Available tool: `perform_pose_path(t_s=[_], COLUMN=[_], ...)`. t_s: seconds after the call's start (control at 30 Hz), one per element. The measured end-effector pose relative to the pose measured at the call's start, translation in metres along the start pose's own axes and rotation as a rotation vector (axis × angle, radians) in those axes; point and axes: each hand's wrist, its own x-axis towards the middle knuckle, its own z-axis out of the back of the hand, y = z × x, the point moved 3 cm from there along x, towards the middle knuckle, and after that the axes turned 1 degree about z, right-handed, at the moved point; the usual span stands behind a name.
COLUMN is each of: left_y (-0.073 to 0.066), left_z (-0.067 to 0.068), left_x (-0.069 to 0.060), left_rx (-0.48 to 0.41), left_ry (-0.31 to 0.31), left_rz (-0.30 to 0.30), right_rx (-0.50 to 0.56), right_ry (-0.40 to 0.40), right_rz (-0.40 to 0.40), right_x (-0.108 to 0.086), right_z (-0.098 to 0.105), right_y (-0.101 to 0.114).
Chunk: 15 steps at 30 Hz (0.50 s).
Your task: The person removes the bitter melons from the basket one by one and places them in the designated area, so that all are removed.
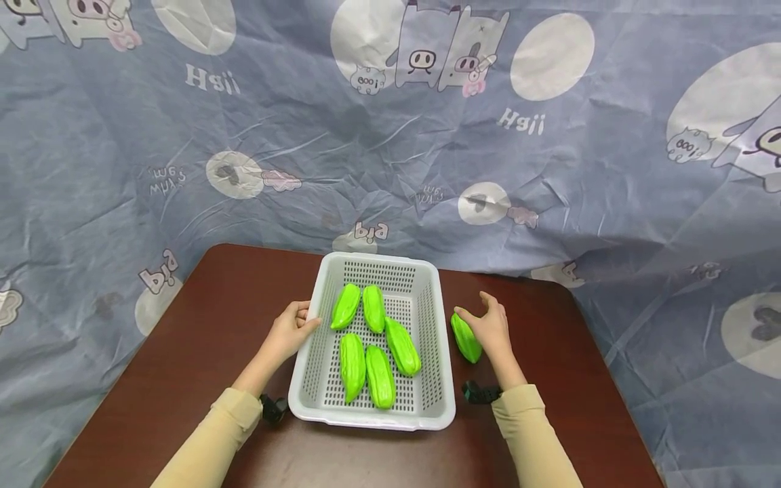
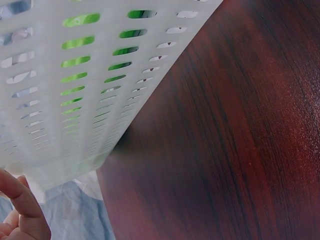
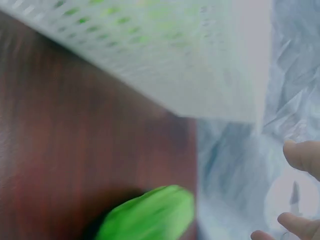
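A pale grey plastic basket (image 1: 440,318) with slotted walls stands on the table, and several bright green, ridged, oblong gourds (image 1: 381,376) lie inside it. My left hand (image 1: 293,331) holds the basket's left rim, thumb over the edge and fingers bent outside the wall. To the right of the basket, another green ridged gourd (image 1: 465,337) lies on the tabletop. My right hand (image 1: 493,329) is just over that gourd. In the right wrist view, the right hand's fingers (image 3: 302,157) are spread and stand apart from the gourd (image 3: 150,215).
The dark brown wooden table (image 1: 201,339) bears the basket and the lone gourd. Behind it hangs a wrinkled blue-grey cloth (image 1: 378,149) with cartoon prints, close to the table's far edge. Dark bands with small devices sit at both wrists.
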Motion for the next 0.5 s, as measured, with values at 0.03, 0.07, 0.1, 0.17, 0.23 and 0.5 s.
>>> perform_pose_path(t_s=[0.03,0.07,0.1,0.17,0.23,0.5], left_y=[0.000,0.000,0.000,0.000,0.000,0.001], left_z=[0.000,0.000,0.000,0.000,0.000,0.000], left_x=[0.000,0.000,0.000,0.000,-0.001,-0.002], left_rx=[0.002,0.003,0.004,0.006,0.006,-0.003], left_ry=[0.001,0.002,0.002,0.001,0.000,0.002], left_rz=[0.001,0.002,0.000,0.000,-0.002,-0.002], right_rx=[0.007,0.014,0.021,0.026,0.030,0.066], right_ry=[-0.002,-0.003,-0.003,-0.001,0.006,0.062], right_rz=[0.009,0.021,0.032,0.057,0.082,0.157], right_x=[-0.001,-0.002,-0.003,-0.005,-0.007,-0.020], right_z=[0.001,0.002,0.002,0.001,-0.002,-0.027], right_y=[0.005,0.011,0.017,0.029,0.041,0.079])
